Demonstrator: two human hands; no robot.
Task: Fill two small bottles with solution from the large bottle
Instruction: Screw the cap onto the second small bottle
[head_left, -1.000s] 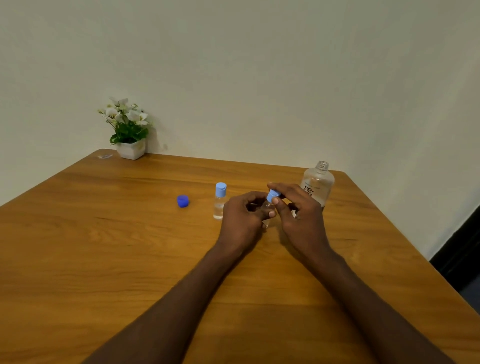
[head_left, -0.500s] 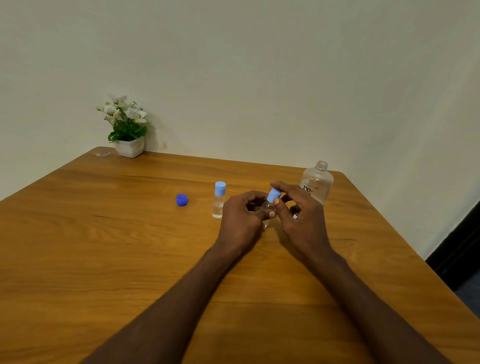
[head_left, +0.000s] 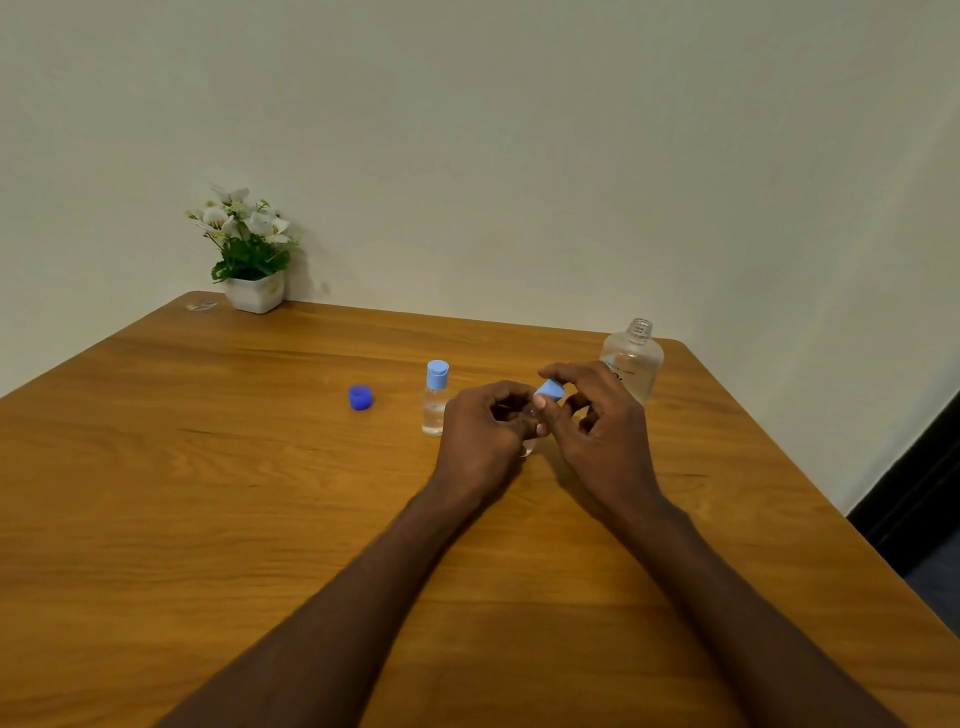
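Observation:
My left hand (head_left: 485, 434) grips a small clear bottle (head_left: 529, 446) standing on the wooden table (head_left: 208, 493); the bottle is mostly hidden by my fingers. My right hand (head_left: 597, 421) pinches its light blue cap (head_left: 549, 389) at the bottle's top. A second small bottle (head_left: 435, 399) with a light blue cap stands upright just left of my hands, with clear liquid in it. The large clear bottle (head_left: 635, 358) stands uncapped behind my right hand. Its dark blue cap (head_left: 360, 397) lies on the table to the left.
A white pot of white flowers (head_left: 252, 254) sits at the table's far left corner by the wall. A small clear scrap (head_left: 200, 305) lies beside it. The table's right edge drops off to a dark floor (head_left: 930, 545).
My right hand's fingers have turned slightly on the light blue cap. My left hand and the bottle stay in place.

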